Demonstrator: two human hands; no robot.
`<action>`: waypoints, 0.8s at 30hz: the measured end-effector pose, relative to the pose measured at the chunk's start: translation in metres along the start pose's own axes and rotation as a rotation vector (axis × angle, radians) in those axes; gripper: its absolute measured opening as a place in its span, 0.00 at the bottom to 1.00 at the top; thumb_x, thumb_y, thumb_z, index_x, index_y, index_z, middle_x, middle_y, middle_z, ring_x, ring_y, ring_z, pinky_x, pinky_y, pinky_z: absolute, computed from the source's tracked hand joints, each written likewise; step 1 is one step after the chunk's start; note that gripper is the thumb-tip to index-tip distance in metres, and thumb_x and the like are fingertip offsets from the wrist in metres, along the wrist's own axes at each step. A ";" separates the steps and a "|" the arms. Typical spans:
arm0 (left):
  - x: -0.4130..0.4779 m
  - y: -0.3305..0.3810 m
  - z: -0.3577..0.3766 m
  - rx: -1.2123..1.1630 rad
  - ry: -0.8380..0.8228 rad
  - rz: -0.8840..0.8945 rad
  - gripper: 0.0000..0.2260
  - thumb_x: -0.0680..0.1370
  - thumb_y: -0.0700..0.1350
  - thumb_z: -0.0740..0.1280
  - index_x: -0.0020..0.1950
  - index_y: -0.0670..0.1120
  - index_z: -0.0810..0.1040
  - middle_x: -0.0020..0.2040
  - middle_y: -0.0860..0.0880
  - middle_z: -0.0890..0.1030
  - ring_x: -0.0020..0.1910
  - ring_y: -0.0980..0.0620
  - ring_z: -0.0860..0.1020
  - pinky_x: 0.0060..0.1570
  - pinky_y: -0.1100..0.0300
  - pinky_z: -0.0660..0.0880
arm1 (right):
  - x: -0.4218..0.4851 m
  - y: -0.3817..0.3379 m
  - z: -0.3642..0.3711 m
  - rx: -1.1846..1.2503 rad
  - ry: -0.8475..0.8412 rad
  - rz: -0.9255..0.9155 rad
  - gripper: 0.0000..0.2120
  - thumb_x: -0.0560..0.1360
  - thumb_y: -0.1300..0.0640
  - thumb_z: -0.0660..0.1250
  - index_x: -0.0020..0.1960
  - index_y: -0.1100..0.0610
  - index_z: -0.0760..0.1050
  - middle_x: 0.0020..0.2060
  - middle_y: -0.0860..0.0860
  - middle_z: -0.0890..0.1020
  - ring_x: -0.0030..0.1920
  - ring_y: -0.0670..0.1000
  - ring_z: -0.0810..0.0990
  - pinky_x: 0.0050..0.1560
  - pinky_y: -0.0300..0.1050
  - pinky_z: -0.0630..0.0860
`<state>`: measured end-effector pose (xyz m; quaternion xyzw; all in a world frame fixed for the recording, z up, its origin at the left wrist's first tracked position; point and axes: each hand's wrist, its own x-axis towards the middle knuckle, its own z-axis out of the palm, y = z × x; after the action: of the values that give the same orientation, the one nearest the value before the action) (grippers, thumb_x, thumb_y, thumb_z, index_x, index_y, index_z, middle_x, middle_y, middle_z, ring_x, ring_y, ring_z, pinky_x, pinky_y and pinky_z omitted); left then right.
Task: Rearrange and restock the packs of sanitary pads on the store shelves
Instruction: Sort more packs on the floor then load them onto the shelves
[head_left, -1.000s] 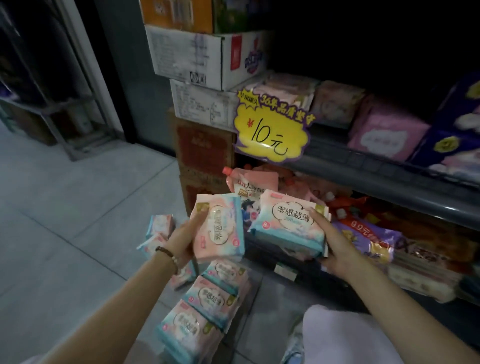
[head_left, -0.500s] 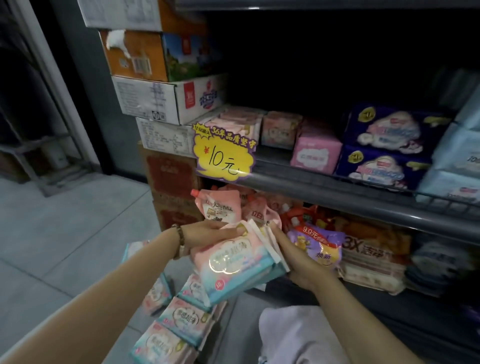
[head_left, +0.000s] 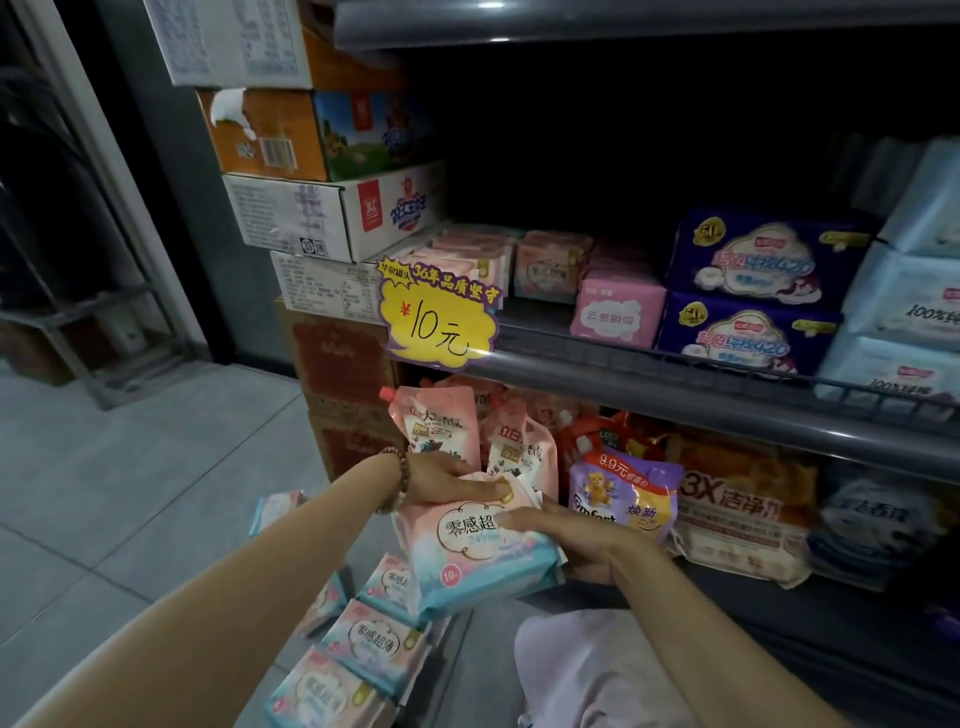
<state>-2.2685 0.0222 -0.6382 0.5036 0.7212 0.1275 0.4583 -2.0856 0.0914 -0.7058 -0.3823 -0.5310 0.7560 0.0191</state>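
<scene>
Middle shelf (head_left: 675, 371): open headroom above pink packs (head_left: 618, 306) at left, right half stacked higher with blue packs (head_left: 748, 270). Price sign (head_left: 439, 317) covers its left front corner. Lower shelf (head_left: 753, 618) front jammed with refill pouches (head_left: 623, 488), held pad pack (head_left: 467, 561) before its left end. Floor (head_left: 130, 493) open at left, loose packs (head_left: 374, 644) near shelf.
</scene>
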 end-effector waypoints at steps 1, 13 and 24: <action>0.000 0.002 -0.005 0.021 -0.010 0.011 0.22 0.74 0.60 0.68 0.59 0.47 0.78 0.59 0.44 0.81 0.58 0.45 0.79 0.61 0.51 0.75 | 0.000 0.000 0.001 0.017 -0.002 -0.020 0.43 0.53 0.48 0.84 0.63 0.53 0.70 0.55 0.56 0.84 0.58 0.57 0.81 0.63 0.60 0.74; -0.009 -0.029 -0.008 -0.813 -0.016 0.134 0.47 0.51 0.59 0.82 0.65 0.44 0.71 0.52 0.44 0.84 0.46 0.49 0.84 0.40 0.58 0.81 | -0.004 -0.014 0.008 0.292 0.157 -0.239 0.33 0.60 0.51 0.76 0.63 0.54 0.74 0.49 0.54 0.86 0.48 0.53 0.85 0.47 0.48 0.82; 0.008 0.015 -0.035 -0.384 0.114 0.397 0.21 0.69 0.56 0.75 0.58 0.51 0.74 0.52 0.50 0.84 0.51 0.49 0.83 0.53 0.51 0.79 | -0.023 -0.052 -0.008 0.168 0.260 -0.443 0.46 0.58 0.50 0.76 0.72 0.48 0.61 0.56 0.50 0.83 0.54 0.51 0.83 0.57 0.51 0.79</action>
<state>-2.2874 0.0453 -0.6138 0.5312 0.5955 0.3770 0.4702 -2.0837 0.1104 -0.6516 -0.3479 -0.5303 0.7192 0.2837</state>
